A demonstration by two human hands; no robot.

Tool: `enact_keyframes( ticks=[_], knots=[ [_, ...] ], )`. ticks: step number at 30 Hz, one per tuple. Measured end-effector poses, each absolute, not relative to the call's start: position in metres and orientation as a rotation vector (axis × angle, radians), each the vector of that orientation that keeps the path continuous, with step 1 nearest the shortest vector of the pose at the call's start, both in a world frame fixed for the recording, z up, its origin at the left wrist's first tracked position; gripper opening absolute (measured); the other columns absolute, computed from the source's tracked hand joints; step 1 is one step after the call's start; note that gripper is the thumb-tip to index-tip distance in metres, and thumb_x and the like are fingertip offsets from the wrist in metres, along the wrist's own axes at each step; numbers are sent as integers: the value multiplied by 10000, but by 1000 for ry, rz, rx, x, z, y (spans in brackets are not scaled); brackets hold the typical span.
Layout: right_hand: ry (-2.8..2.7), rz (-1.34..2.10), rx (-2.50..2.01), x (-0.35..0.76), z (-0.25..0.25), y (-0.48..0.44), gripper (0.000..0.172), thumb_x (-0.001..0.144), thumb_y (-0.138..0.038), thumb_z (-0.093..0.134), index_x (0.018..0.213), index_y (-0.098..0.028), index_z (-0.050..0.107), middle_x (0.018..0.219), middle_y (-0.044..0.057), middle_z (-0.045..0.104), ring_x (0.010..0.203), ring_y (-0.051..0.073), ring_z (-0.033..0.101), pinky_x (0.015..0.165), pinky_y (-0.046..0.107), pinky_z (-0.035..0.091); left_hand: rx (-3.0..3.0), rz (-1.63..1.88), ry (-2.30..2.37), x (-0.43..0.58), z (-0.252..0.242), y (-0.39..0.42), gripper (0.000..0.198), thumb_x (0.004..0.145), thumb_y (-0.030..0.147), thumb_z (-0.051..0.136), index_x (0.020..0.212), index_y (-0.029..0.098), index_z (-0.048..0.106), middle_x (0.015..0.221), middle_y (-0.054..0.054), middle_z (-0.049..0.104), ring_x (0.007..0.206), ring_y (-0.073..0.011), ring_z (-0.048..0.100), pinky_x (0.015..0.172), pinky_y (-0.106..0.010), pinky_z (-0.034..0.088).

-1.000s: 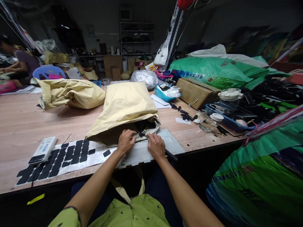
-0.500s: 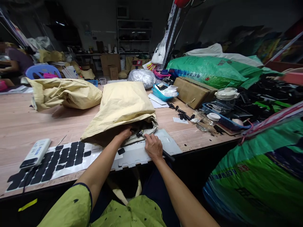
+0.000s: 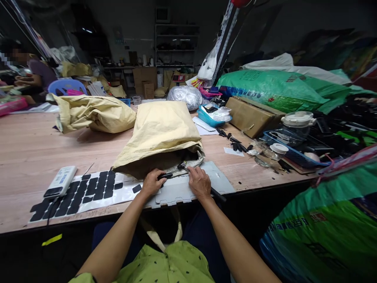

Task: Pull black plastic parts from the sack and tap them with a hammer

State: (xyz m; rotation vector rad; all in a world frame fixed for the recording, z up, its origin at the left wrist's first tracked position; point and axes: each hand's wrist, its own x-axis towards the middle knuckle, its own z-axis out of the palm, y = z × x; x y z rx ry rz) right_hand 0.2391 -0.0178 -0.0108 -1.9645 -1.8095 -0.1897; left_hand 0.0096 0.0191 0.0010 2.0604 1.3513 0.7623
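A pale yellow sack (image 3: 165,122) lies on the table with its dark mouth facing me. In front of that mouth, my left hand (image 3: 152,182) is closed on a small black elongated part (image 3: 166,175). My right hand (image 3: 200,182) grips a rod with a long black handle (image 3: 218,194), which sticks out behind the hand, and a black and metal head (image 3: 183,166) at the sack's rim. Both hands are over a flat grey-white board (image 3: 218,179). Left of them lies a sheet of black rounded stickers (image 3: 97,186).
A white handheld device (image 3: 61,181) with a cable lies at the left. Behind it is another yellow sack (image 3: 100,114). At the right are loose black parts (image 3: 238,146), a cardboard box (image 3: 253,116), clear jars (image 3: 297,124) and a large green bag (image 3: 330,228). A co-worker (image 3: 38,72) sits far left.
My left hand has come out of the sack's mouth towards me, with a black part now in its fingers. My right hand keeps its grip on the rod. The view has shifted slightly left.
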Motion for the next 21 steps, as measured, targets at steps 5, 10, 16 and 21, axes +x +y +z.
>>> enact_keyframes(
  ticks=[5, 10, 16, 21],
  knots=[
    [-1711, -32, -1879, 238, -8, -19, 335, 905, -163, 497, 1170, -234, 690, 968, 64, 664, 901, 201, 564, 773, 299, 404, 1922, 732, 1330, 9, -1, 23, 242, 756, 203, 691, 989, 174, 752, 884, -25, 695, 743, -154, 601, 716, -256, 454],
    [-1540, 177, -1574, 218, -1, -34, 339, 928, -233, 458, 1192, -216, 670, 1113, 76, 690, 1030, 206, 624, 909, 327, 480, 1924, 705, 1245, 9, 1, 23, 251, 735, 279, 730, 959, 178, 780, 919, -41, 692, 859, -190, 630, 766, -265, 457],
    [-1635, 343, -1495, 193, 1, -57, 337, 931, -240, 453, 1182, -201, 674, 1090, 84, 700, 1015, 206, 650, 911, 343, 513, 1848, 684, 1258, 9, 3, 21, 262, 700, 250, 734, 948, 180, 780, 915, -33, 705, 854, -191, 643, 786, -268, 470],
    [-1709, 363, -1534, 187, 1, -60, 338, 925, -219, 453, 1182, -207, 673, 1057, 77, 702, 989, 203, 654, 897, 338, 519, 1823, 642, 1262, 10, 8, 22, 269, 675, 217, 717, 934, 175, 773, 906, -23, 707, 847, -189, 644, 762, -258, 467]
  ],
)
